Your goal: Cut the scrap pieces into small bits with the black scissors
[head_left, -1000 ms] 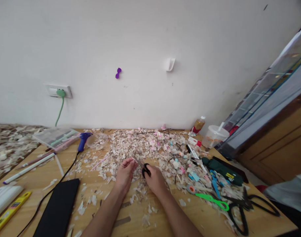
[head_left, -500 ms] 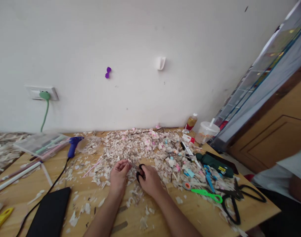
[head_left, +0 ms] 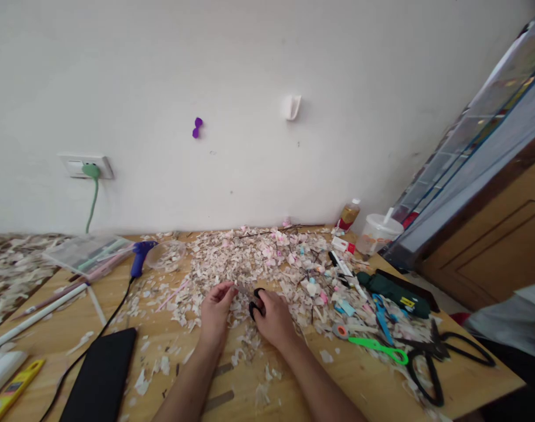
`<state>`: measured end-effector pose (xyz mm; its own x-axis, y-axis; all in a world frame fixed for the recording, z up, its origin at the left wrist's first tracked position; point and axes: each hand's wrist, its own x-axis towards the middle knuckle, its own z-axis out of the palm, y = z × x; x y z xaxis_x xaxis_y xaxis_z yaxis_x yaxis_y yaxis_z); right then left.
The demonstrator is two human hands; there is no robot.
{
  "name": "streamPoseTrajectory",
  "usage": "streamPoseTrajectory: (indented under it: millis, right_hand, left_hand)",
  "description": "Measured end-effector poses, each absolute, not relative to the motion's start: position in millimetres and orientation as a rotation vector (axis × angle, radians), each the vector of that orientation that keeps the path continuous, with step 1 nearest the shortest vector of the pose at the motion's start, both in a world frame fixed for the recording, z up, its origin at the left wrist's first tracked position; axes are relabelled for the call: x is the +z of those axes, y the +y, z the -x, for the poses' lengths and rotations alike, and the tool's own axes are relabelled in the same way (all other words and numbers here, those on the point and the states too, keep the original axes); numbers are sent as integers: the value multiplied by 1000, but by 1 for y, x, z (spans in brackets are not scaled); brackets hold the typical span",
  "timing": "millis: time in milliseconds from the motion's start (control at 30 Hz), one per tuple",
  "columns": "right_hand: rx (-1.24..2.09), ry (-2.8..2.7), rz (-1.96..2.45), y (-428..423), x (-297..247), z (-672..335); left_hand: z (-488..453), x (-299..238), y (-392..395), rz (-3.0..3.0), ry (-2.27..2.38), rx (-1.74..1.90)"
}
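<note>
My right hand (head_left: 273, 319) is closed on small black-handled scissors (head_left: 255, 301), the blades pointing left toward my left hand. My left hand (head_left: 215, 310) is curled with its fingertips pinched together right at the blade tips; what they hold is too small to make out. Both hands rest on a wooden table (head_left: 337, 375) at the near edge of a wide heap of pale paper scraps (head_left: 245, 258).
A black flat case (head_left: 101, 378) and a blue glue gun (head_left: 139, 257) with its black cord lie to the left. Green scissors (head_left: 379, 347), large black scissors (head_left: 429, 366), a dark green tool (head_left: 392, 293), a bottle (head_left: 348, 215) and a white tub (head_left: 377, 234) are to the right. Another person's clothing (head_left: 508, 328) shows at far right.
The view has shifted slightly. My left hand's fingers have curled in from nearly flat to a pinch at the scissor tips; my right hand keeps hold of the scissors.
</note>
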<state>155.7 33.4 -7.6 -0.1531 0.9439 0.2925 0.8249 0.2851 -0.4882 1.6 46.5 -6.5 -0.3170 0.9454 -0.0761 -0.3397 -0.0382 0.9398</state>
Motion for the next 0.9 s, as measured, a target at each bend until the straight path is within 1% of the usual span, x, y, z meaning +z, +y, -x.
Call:
streamPoseTrajectory:
  millis: [233,367,533,700,900]
  right_hand:
    - [381,-1942,1632,39,-15,-163]
    - [309,-1980,1587,35,-9,-160]
    - [277,-2051,1602,34,-6,-157]
    - [317,-1991,1641,36,-12,-161]
    - [223,-2030,1643,34,-10,-158]
  left_hand:
    - [0,-12,53,-745,1123,1681]
    - [2,-11,53,-787,1140,1682]
    - [4,-8,51,-1065,1273,1634]
    - [4,-3,49,-1095,1314,1618]
    - [5,-1,49,-1163,1371,1625]
